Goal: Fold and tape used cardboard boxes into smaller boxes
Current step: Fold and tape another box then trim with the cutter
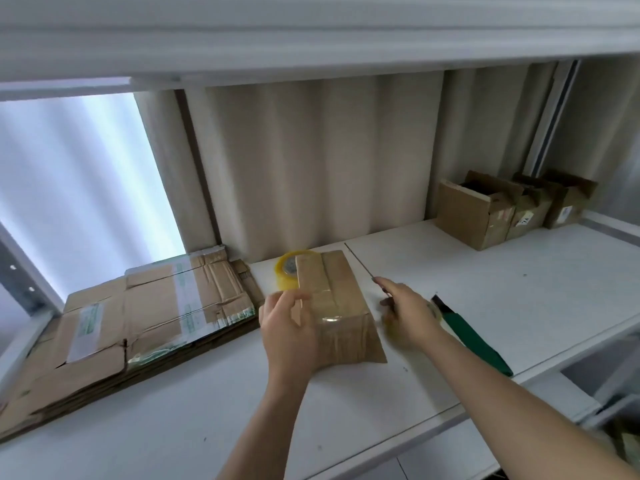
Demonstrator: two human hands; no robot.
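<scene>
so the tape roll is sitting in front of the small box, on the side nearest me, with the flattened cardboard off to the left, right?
Not quite. The tape roll sits behind the small box, at its far left corner towards the curtain, not on the near side. The head view shows this. The rest holds: the flattened cardboard lies to the left of the box on the same white shelf.
</scene>
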